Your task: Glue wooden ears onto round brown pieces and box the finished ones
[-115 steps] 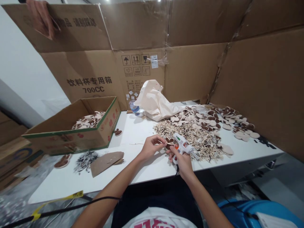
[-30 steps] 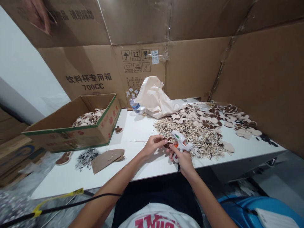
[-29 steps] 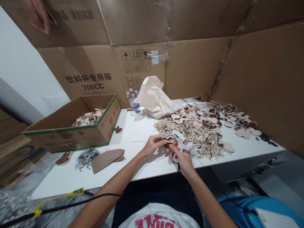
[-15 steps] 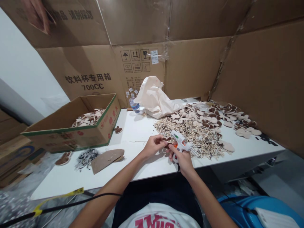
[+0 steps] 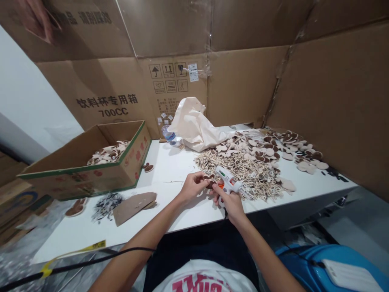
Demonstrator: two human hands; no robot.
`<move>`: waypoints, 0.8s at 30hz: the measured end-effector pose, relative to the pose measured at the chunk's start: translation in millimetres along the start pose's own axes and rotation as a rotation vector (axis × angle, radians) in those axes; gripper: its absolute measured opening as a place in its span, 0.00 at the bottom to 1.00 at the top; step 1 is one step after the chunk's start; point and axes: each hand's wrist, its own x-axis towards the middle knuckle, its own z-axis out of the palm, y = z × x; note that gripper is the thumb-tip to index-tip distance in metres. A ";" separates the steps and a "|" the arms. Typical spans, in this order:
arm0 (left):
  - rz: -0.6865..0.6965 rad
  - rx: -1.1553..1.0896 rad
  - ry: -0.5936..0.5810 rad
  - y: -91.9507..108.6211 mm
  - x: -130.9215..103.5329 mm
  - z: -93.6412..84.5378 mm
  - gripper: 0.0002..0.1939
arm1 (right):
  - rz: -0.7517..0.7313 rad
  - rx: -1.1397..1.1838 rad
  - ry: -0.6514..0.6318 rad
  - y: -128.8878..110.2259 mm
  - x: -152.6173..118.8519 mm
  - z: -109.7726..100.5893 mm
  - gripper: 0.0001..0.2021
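Note:
My left hand (image 5: 193, 187) is closed, pinching a small brown felt piece with rounded lobes (image 5: 209, 179) and a pale edge. My right hand (image 5: 230, 204) wraps around a white hot glue gun (image 5: 225, 175) with an orange part near its lower side. The thumb of that hand reaches to the felt piece, so both hands meet at it. Just beyond them spreads a heap of short cream and dark cords (image 5: 243, 172). The glue gun's nozzle tip cannot be made out clearly.
Cream and brown felt shapes (image 5: 253, 148) are piled behind the cords. A cream cloth (image 5: 193, 125) and a plastic bottle (image 5: 169, 136) stand at the back. On the left are an open carton (image 5: 130, 166), dark scraps (image 5: 106, 206) and a cardboard piece (image 5: 133, 207). Tall cardboard walls (image 5: 243, 85) enclose the table.
The whole view has shifted slightly, so the scene sits a little further left. Both hands keep their grip on the felt piece and the glue gun, with hardly any movement.

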 end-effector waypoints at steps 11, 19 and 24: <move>0.015 -0.014 0.373 6.8 9.0 -3.3 0.13 | -0.013 0.015 -0.048 5.9 3.0 -3.4 0.24; -0.015 -0.077 0.546 14.1 10.4 -6.4 0.13 | 0.063 -0.318 -0.103 12.1 -0.5 -8.5 0.30; -0.027 -0.118 0.550 18.3 9.2 -3.0 0.12 | 0.082 -0.331 -0.137 11.0 -1.2 -9.8 0.28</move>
